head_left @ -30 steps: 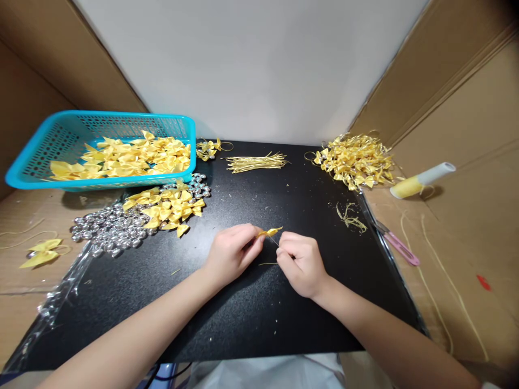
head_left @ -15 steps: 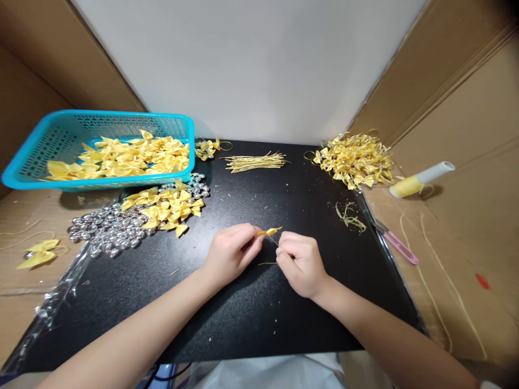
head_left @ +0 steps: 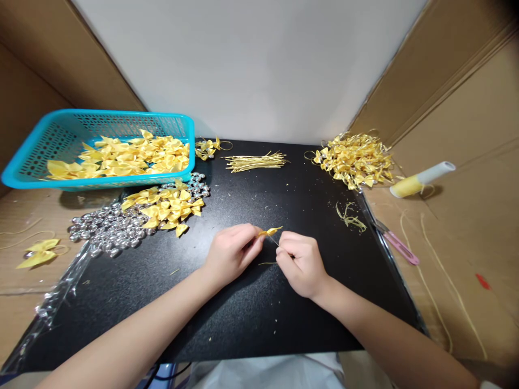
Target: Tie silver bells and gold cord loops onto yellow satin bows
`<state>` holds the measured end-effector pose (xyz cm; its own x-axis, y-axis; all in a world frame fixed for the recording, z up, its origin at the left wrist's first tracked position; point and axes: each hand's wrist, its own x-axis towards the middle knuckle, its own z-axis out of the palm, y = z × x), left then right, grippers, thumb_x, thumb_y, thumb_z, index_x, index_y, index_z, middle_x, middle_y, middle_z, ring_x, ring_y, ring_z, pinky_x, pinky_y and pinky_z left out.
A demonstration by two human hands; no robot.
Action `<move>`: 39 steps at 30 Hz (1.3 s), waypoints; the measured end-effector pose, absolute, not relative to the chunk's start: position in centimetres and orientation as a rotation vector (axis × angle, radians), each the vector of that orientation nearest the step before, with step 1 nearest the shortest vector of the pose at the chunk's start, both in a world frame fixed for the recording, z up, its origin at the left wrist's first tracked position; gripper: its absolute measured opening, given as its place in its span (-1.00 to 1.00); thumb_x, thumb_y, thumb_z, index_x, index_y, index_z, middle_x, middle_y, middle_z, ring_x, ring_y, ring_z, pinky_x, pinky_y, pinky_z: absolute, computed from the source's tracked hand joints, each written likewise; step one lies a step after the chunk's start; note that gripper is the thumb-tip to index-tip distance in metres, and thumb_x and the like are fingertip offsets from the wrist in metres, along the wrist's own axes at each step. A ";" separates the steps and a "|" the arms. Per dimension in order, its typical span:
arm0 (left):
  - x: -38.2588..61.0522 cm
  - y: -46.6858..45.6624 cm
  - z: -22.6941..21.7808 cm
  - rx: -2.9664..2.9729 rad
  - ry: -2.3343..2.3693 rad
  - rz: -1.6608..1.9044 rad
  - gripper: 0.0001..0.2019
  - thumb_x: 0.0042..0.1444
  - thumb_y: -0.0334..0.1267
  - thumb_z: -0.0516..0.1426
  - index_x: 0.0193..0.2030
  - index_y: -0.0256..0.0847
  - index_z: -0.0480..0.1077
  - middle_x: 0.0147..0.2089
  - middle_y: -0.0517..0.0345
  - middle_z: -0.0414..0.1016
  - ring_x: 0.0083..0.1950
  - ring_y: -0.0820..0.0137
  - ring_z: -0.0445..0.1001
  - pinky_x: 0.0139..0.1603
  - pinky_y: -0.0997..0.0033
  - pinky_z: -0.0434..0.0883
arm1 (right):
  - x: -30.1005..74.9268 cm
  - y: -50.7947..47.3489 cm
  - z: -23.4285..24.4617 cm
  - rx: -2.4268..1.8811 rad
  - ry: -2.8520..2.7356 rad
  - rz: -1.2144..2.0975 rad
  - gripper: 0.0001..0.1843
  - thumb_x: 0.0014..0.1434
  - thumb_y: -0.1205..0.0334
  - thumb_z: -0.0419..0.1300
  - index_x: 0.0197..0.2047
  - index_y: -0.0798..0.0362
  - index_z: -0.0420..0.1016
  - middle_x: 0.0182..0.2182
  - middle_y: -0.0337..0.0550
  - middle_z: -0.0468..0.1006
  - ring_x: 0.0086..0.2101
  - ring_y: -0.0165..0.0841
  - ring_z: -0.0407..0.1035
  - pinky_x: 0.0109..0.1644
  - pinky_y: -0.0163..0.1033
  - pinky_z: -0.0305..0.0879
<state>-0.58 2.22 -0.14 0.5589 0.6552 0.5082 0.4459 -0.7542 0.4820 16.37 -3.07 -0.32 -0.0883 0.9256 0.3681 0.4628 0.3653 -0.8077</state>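
Note:
Over the middle of the black table, my left hand (head_left: 235, 248) pinches a yellow ribbon bow (head_left: 272, 231) between thumb and fingertips. My right hand (head_left: 300, 263), closed just to its right, grips a thin gold cord (head_left: 274, 241) that runs taut to the bow. A short cord end (head_left: 266, 263) pokes out left of my right fist. Whether a bead sits behind the bow is hidden by my fingers. To the left lie loose yellow bows (head_left: 168, 208) beside a heap of silver beads (head_left: 109, 227).
A blue basket (head_left: 99, 182) of bows stands at the back left. Cut gold cords (head_left: 255, 161) lie at the back. Right of them is a pile of corded bows (head_left: 357, 161). Pink-handled snips (head_left: 399, 247), a yellow-and-white tube (head_left: 421, 180) and cord scraps (head_left: 349, 217) are at the right.

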 end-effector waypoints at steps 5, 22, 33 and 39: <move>-0.5 2.2 -0.3 2.522 0.894 1.024 -0.84 0.26 -0.39 0.05 -0.35 -0.24 0.39 -0.49 0.18 0.47 -0.49 0.49 0.39 -0.43 0.54 0.31 | 16.3 -3.1 -0.4 -1.252 -1.708 0.628 -0.62 0.11 0.42 -0.01 -0.64 0.02 -0.08 -0.65 -0.31 0.09 -0.59 -0.49 0.06 -0.47 -0.28 -0.05; -0.3 2.0 -0.6 2.572 0.805 1.191 -0.84 0.21 -0.46 0.07 -0.39 -0.27 0.36 -0.54 0.18 0.41 -0.52 0.48 0.34 -0.47 0.54 0.27 | 15.7 -3.3 -0.7 -1.242 -1.760 0.569 -0.62 0.25 0.40 -0.02 -0.59 0.03 0.00 -0.59 -0.30 0.15 -0.55 -0.49 0.11 -0.43 -0.30 0.02; -0.6 1.9 -0.2 2.189 0.677 1.109 -0.87 0.19 -0.38 0.14 -0.14 -0.25 0.48 -0.36 0.10 0.53 -0.40 0.46 0.43 -0.35 0.51 0.36 | 16.1 -3.1 -0.2 -1.179 -1.812 0.493 -0.66 0.31 0.35 -0.05 -0.48 0.06 0.36 -0.47 -0.15 0.39 -0.40 -0.37 0.32 -0.31 -0.26 0.25; -0.8 2.3 0.1 1.222 0.529 0.799 -0.75 0.20 -0.21 0.18 0.01 -0.15 0.45 -0.36 0.22 0.46 -0.46 0.55 0.40 -0.41 0.57 0.41 | 16.6 -3.0 0.5 -1.181 -1.946 0.422 -0.65 0.33 0.31 -0.04 -0.41 0.07 0.48 -0.43 -0.14 0.43 -0.43 -0.41 0.32 -0.34 -0.30 0.24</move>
<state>-0.77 2.28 0.11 0.6260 0.7778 0.0567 -0.2510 0.1321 0.9589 16.60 -3.02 0.53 -0.2407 0.8535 0.4622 0.5851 0.5076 -0.6325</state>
